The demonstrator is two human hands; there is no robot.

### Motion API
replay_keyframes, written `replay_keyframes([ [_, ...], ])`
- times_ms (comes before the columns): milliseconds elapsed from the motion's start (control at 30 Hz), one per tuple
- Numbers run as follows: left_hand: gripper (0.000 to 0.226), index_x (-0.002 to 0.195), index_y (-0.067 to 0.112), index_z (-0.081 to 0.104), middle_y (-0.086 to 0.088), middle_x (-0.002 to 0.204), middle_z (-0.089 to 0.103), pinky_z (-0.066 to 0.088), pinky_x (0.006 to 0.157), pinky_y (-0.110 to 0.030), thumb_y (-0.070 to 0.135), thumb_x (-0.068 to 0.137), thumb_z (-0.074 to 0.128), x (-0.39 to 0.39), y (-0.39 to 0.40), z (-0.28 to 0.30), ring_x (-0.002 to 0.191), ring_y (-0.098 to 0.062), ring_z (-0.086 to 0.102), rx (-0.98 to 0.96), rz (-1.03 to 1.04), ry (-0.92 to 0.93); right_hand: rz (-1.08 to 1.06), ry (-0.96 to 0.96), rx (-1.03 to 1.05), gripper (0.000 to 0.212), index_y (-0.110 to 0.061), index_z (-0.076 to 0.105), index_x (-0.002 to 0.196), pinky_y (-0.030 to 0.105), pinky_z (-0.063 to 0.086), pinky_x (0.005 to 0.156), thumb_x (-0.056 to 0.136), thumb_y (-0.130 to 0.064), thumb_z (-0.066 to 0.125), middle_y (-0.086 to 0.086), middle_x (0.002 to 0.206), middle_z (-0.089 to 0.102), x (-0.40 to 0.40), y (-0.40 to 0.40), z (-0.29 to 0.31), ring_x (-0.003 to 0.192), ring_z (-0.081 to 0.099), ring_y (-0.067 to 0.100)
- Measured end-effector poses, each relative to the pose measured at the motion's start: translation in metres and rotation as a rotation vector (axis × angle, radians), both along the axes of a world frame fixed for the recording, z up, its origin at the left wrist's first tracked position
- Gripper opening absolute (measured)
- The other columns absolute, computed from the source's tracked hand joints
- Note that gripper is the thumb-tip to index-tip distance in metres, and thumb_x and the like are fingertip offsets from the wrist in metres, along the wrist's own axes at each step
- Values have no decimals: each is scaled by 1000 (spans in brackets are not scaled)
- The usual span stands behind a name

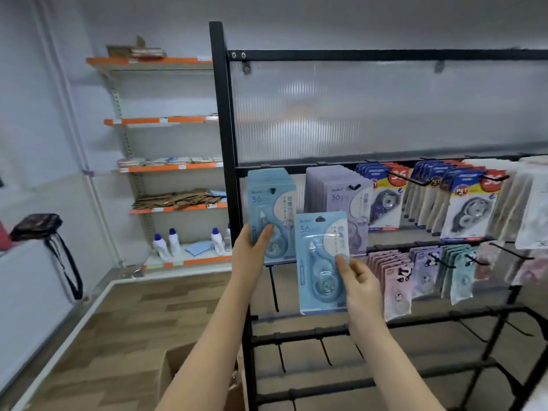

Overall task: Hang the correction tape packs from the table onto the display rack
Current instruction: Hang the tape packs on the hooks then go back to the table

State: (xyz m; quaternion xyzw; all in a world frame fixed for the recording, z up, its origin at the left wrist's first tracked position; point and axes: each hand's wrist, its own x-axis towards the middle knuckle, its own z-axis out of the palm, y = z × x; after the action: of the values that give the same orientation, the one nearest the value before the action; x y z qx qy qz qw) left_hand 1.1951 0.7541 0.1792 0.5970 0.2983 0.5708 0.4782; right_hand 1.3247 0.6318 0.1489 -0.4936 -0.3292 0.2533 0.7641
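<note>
A black display rack [225, 143] fills the right half of the head view. Several light-blue correction tape packs [274, 203] hang on its leftmost hook. My left hand [252, 253] holds the lower edge of that hanging stack, thumb on its front. My right hand [360, 283] pinches one loose light-blue correction tape pack [318, 262] by its right side, upright, in front of the rack and lower right of the hanging stack. The table is out of sight.
More packs hang to the right: lilac [338, 197], blue-and-yellow [385, 200], and pastel ones on a lower row [421, 271]. Bare hooks stick out on the lower bars [326, 351]. An orange shelf unit [172, 167] stands at the back left. A cardboard box [178, 366] sits below.
</note>
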Motion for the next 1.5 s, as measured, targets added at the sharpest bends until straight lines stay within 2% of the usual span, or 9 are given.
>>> replay_keyframes([
  [200, 3, 93, 25, 59, 3, 94, 68, 53, 74, -21, 24, 95, 58, 5, 13, -3, 87, -10, 65, 2, 46, 66, 42, -60, 47, 13, -12, 64, 88, 28, 56, 66, 91, -24, 59, -1, 76, 72, -13, 12, 11, 74, 68, 12],
  [333, 3, 91, 26, 62, 1, 93, 72, 56, 81, -43, 28, 92, 62, -1, 14, -35, 88, -20, 68, -94, 45, 239, 51, -133, 98, 13, -14, 62, 87, 23, 54, 58, 92, -25, 58, -4, 73, 69, -27, 24, 33, 69, 66, 9],
  [533, 19, 108, 23, 60, 4, 98, 68, 52, 81, -27, 14, 92, 60, -20, 9, -66, 92, -14, 64, -113, -14, 446, 18, -190, 102, 12, -16, 60, 84, 18, 52, 58, 94, -23, 57, -8, 72, 67, -39, 47, 44, 67, 65, 2],
  [700, 20, 109, 22, 63, 7, 101, 68, 49, 86, -25, 33, 93, 60, -31, 17, -80, 96, -9, 62, 2, -51, 723, -2, -196, -11, 24, -9, 60, 85, 36, 50, 67, 93, -31, 59, 8, 77, 64, -41, 67, 25, 73, 61, 17],
  [800, 22, 110, 23, 63, 9, 100, 66, 48, 82, -23, 37, 95, 56, -37, 22, -86, 95, -9, 60, 135, -72, 887, -55, -262, -74, 30, -7, 57, 81, 33, 41, 65, 93, -34, 58, 16, 77, 59, -40, 83, 26, 72, 51, 16],
  [1067, 25, 114, 21, 60, 4, 108, 66, 48, 77, -25, 37, 98, 48, -48, 25, -102, 98, -14, 61, 296, -109, 1155, -177, -410, -173, 16, -14, 57, 87, 15, 40, 59, 94, -28, 58, -4, 77, 59, -34, 88, 23, 69, 52, 6],
  [1267, 25, 110, 19, 57, 0, 103, 65, 51, 70, -28, 38, 98, 45, -65, -2, -109, 90, -16, 62, 296, -40, 1285, -66, -479, -346, 1, -10, 60, 92, 28, 45, 78, 92, -10, 59, 1, 87, 61, -42, 66, -36, 86, 57, 18],
  [1400, 26, 113, 17, 57, -2, 107, 64, 44, 71, -28, 33, 99, 43, -91, -22, -112, 96, -19, 61, 255, 68, 1389, 87, -713, -433, 6, -10, 59, 96, 24, 40, 78, 95, -9, 54, 1, 93, 59, -54, 45, -67, 95, 58, 21],
  [1500, 28, 116, 10, 56, -11, 116, 63, 45, 76, -36, 28, 99, 41, -116, -40, -114, 107, -30, 58, 233, 172, 1596, 179, -1050, -431, 11, -13, 59, 103, 26, 39, 84, 95, -14, 52, 2, 104, 56, -73, 36, -75, 104, 53, 22],
])
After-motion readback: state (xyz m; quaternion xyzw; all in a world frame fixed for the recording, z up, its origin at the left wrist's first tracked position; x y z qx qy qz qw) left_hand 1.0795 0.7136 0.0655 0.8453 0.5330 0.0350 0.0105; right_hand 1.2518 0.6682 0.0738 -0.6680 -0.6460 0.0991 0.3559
